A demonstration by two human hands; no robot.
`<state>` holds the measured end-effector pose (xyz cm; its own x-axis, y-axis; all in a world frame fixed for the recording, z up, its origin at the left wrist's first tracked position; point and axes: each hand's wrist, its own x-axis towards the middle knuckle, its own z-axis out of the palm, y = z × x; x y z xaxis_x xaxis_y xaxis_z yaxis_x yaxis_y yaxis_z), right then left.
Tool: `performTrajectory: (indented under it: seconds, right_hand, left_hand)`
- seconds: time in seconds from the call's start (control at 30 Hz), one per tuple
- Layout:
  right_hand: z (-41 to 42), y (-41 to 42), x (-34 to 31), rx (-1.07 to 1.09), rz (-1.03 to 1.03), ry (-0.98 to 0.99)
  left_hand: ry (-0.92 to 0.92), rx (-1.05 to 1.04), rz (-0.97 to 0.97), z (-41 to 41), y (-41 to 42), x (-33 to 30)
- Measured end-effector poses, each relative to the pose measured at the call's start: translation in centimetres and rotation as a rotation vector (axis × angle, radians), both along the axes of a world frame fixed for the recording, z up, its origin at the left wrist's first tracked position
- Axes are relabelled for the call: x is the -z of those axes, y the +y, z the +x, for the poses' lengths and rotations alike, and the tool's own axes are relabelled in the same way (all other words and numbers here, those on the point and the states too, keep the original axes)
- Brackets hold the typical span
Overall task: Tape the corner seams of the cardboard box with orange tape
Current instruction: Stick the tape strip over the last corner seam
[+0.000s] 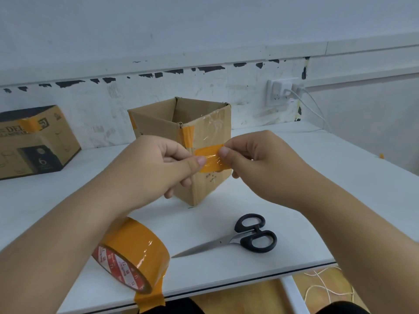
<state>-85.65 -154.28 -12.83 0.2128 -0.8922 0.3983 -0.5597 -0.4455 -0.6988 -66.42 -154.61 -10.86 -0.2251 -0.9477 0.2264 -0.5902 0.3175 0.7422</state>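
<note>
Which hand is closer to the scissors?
Right. The right hand is above the scissors, pinching the tape strip. The left hand pinches its other end, farther left.

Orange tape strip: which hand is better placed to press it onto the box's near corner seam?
Likely the left hand: it pinches the tape strip right beside the cardboard box's near corner. The right hand pinches the far end.

Open-topped brown cardboard box (204,132) upright on table; cut orange tape strip (212,158) held taut before its near corner; orange tape roll (136,252) at front edge.
</note>
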Motion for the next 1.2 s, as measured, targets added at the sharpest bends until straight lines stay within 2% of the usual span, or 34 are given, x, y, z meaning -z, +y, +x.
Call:
performTrajectory:
  seconds: [0.27, 0.47, 0.5, 0.57, 0.63, 0.7, 0.8, 0.93, 1.07, 1.2]
  right_hand:
    - [0.1, -2.4, -0.3, 0.079, 0.040, 0.152]
    - [-0.1, -3.0, -0.6, 0.131, 0.022, 0.086]
    - [-0.3, -3.1, -0.7, 0.147, 0.009, 0.076]
    - [-0.6, -3.2, -1.0, 0.170, -0.006, 0.062]
    - [-0.9, -3.2, -1.2, 0.179, -0.005, 0.060]
    - [-0.9, -3.2, -1.3, 0.172, -0.001, 0.057]
    - [-0.7, -3.0, -1.4, 0.161, 0.004, 0.071]
    - [-1.0, -2.9, -1.3, 0.161, 0.002, 0.065]
    - [-1.4, -2.9, -1.0, 0.155, 0.003, 0.065]
    - [-1.4, -2.8, -0.6, 0.109, -0.008, 0.062]
  left_hand:
    - [0.098, -0.014, 0.204, 0.1, -2.1, 0.9]
    - [0.424, -0.048, 0.459, 0.5, -1.6, 0.9]
    - [0.408, -0.050, 0.440, 0.7, -1.3, 0.7]
    - [0.245, -0.041, 0.296, 1.1, -0.6, 0.1]
    - [0.039, -0.021, 0.016, 1.0, -0.2, -0.8]
    - [-0.081, -0.041, -0.309, 0.4, -0.8, -1.5]
    - [-0.258, -0.126, -0.596, -1.5, -2.6, -2.4]
    - [-0.514, -0.226, -0.654, -3.0, -5.6, -2.1]
    - [-0.580, -0.247, -0.666, -2.9, -6.6, -1.5]
    - [-0.602, -0.181, -0.649, -2.3, -6.5, -1.6]
